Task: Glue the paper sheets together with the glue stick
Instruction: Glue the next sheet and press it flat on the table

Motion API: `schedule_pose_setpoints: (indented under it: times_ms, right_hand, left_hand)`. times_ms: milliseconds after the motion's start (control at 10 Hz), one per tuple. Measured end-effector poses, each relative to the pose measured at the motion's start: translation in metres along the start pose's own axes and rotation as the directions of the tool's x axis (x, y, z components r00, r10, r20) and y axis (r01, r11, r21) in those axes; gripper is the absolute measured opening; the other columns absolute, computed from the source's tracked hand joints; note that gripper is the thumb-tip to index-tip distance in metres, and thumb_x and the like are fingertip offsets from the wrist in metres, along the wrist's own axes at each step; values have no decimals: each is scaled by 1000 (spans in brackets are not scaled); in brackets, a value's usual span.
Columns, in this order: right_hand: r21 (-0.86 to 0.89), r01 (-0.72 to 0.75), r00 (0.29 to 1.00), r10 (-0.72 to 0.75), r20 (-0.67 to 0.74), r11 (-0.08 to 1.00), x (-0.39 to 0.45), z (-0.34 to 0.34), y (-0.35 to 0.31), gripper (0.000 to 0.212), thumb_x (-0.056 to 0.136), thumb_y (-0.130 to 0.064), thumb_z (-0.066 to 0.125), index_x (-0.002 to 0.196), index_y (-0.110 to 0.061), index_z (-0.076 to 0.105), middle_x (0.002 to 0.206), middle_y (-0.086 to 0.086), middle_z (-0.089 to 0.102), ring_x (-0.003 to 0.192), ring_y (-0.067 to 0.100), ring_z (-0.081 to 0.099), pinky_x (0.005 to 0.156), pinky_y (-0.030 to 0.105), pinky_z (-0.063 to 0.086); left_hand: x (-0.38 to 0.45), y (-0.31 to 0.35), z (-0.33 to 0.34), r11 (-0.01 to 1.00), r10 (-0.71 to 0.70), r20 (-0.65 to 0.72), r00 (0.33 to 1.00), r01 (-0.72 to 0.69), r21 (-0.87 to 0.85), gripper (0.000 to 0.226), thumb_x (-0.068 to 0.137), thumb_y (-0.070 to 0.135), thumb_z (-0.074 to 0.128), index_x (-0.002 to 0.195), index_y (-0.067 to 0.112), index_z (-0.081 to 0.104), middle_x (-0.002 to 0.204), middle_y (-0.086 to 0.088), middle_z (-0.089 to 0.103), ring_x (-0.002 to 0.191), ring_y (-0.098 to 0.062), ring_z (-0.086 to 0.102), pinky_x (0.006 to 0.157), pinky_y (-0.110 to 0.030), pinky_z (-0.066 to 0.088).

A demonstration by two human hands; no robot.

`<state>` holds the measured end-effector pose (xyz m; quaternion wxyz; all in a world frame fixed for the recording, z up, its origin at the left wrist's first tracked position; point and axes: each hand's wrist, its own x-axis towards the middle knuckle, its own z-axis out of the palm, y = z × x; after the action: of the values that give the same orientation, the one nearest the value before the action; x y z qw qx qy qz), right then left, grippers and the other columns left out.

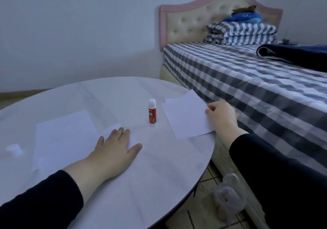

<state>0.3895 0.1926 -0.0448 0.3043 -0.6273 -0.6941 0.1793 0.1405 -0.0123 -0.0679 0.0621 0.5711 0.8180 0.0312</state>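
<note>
Left hand (pixel 113 150) flat, fingers straight, pressing left paper sheets (pixel 63 136) | right hand (pixel 221 115) pinching right paper sheets (pixel 185 117) at round table's (pixel 123 193) right edge | glue stick (pixel 152 112) mid-table between, upright, white cap up

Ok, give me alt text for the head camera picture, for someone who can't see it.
A person's left hand rests flat on paper sheets on a round white table, while the right hand pinches the edge of more paper. A capped red glue stick stands upright between them, with a checked bed behind.
</note>
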Motion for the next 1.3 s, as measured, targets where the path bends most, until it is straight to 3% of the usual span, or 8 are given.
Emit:
schedule_pose_setpoints:
  times_ms: [100,300,400,700,800,900,1100,1300]
  right_hand:
    - [-180,113,993,-107,44,977,-5,3,5,30,96,-27,49,121,-30,63,127,2,62,125,26,50,107,47,29]
    - [-374,119,991,-135,-16,920,2,15,16,25,91,-17,44,72,-19,61,81,-1,62,88,20,48,71,36,14]
    - [-470,129,990,-137,17,873,2,19,15,24,87,-11,45,71,-21,59,93,-1,61,87,17,41,71,38,16]
    - [-136,233,971,-221,96,963,-47,-12,-21,26,96,-28,47,92,-23,73,103,-10,71,100,18,60,86,41,29]
    - [133,287,922,-312,229,948,-86,-13,-39,17,93,-39,57,99,-37,73,97,-31,63,85,-6,52,99,36,38]
    - [92,430,832,-434,345,898,-123,-2,-65,17,92,-43,58,100,-41,72,85,-32,56,75,-5,48,96,34,39]
    - [-49,720,620,-611,492,692,-166,49,-110,38,92,-56,46,126,-44,57,139,-19,47,131,0,37,108,35,17]
    - [-29,762,549,-622,558,647,-173,72,-117,54,88,-67,37,139,-48,41,153,-20,31,141,-4,21,116,44,-5]
  left_hand:
    - [-1,2,-1,1000,-5,3,1000,5,2,73,96,61,18,155,21,3,163,2,-2,149,-14,-5,121,-43,0]
    - [0,1,0,1000,1,3,1000,-1,-6,74,96,62,18,155,20,3,163,2,-2,149,-14,-6,121,-43,1]
    - [0,1,0,1000,6,-2,1000,-6,-17,73,96,62,19,155,20,5,163,2,-1,150,-14,-5,121,-42,1]
    - [-38,-28,-23,980,74,-163,984,-102,-172,63,94,61,38,145,24,38,155,9,29,143,-12,26,116,-28,14]
    - [-67,-61,-32,986,117,-172,978,-135,-100,93,68,87,20,137,30,48,148,14,38,137,-10,34,116,-29,18]
    - [-92,-96,-34,982,130,-168,977,-151,-118,110,57,98,8,130,31,57,142,14,45,134,-3,35,115,-26,21]
    - [-121,-127,-30,967,167,-98,981,-183,-178,80,74,84,36,137,36,50,152,16,34,132,11,23,119,-25,12]
    - [-130,-137,-21,961,212,-38,977,-215,-176,74,83,69,49,148,39,30,156,22,18,135,17,6,120,-26,-1]
